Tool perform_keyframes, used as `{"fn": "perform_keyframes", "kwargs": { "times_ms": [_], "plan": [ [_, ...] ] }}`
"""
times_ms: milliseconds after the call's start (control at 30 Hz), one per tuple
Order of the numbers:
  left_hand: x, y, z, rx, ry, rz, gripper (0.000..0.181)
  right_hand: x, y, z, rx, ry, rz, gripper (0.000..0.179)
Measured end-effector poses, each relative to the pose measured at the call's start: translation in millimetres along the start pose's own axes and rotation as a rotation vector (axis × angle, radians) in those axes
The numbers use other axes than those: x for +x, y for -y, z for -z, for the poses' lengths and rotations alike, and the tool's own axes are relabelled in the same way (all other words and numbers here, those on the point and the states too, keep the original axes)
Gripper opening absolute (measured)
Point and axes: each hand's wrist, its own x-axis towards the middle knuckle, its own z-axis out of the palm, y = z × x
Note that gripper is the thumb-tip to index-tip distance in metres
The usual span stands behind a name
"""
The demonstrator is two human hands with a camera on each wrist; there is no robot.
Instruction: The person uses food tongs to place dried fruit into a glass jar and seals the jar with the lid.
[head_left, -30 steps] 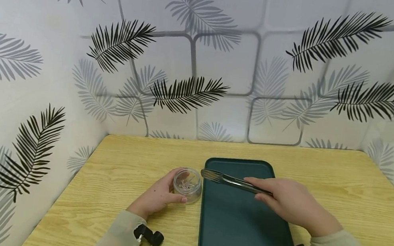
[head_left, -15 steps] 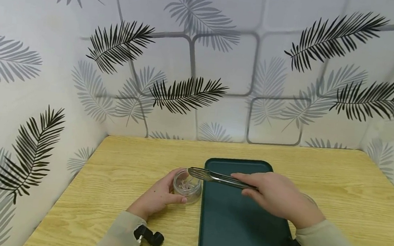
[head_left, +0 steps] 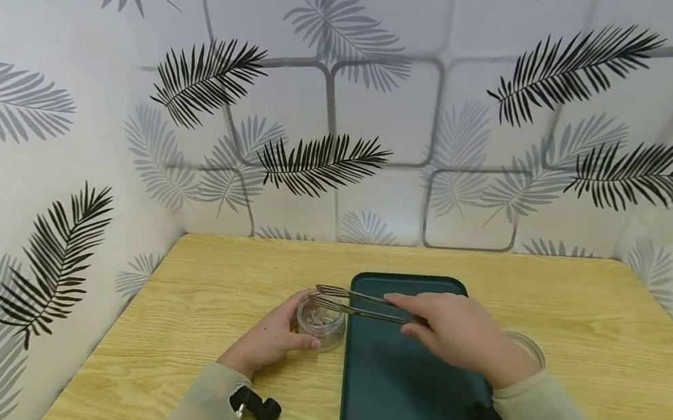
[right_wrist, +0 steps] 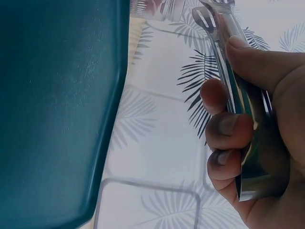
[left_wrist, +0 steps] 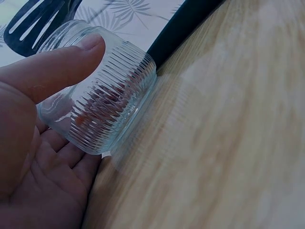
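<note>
In the head view a clear glass jar (head_left: 326, 335) stands on the table just left of the tray. My left hand (head_left: 270, 336) holds the jar, thumb on the near side and fingers round the far side. The left wrist view shows the jar's ribbed wall (left_wrist: 119, 90) with small reddish-brown pieces (left_wrist: 105, 105) inside. My right hand (head_left: 453, 332) grips metal tongs (right_wrist: 257, 129) by the handle, over the tray. The tongs' slotted tips are spread apart above the jar's mouth. What the small pieces are cannot be made out.
A dark green rectangular tray (head_left: 403, 395) lies on the wooden table (head_left: 231, 274), right beside the jar. Behind my right wrist, a round clear glass rim (head_left: 528, 346) shows at the tray's right side, partly hidden. A leaf-patterned wall (head_left: 375, 193) rises behind the table.
My right hand has moved left with the tongs, bringing their tips from the tray's edge to above the jar. The tongs' arms have spread apart. My left hand still holds the jar.
</note>
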Motion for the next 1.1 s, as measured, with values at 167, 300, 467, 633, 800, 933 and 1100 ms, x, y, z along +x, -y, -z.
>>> {"fn": "perform_keyframes", "kwargs": {
  "times_ms": [167,300,467,633,800,933,1100],
  "plan": [
    [0.4,-0.4,0.4,0.017,0.004,-0.009,0.088,-9.2,-6.8,3.4,0.028,0.016,-0.044,0.055],
    [0.6,-0.6,2.0,0.036,0.009,-0.022,0.085,-24.2,-14.2,9.2,0.045,0.029,-0.069,0.056],
    [0.3,0.9,2.8,0.033,0.019,-0.027,0.087,-49.2,-26.5,14.0,0.057,0.048,-0.123,0.059],
    [-0.4,0.6,2.1,0.018,0.023,-0.033,0.087,-78.2,-43.6,17.4,0.092,0.051,-0.192,0.062],
    [0.3,1.7,1.7,0.003,0.029,-0.038,0.087,-106.5,-61.6,21.7,0.130,0.063,-0.287,0.064],
    [1.2,4.7,1.4,0.010,0.031,-0.036,0.087,-124.5,-72.3,22.7,0.123,0.082,-0.356,0.062],
    [1.4,3.8,1.3,0.015,0.018,-0.035,0.087,-145.3,-88.2,27.1,0.078,0.093,-0.391,0.052]
  ]
}}
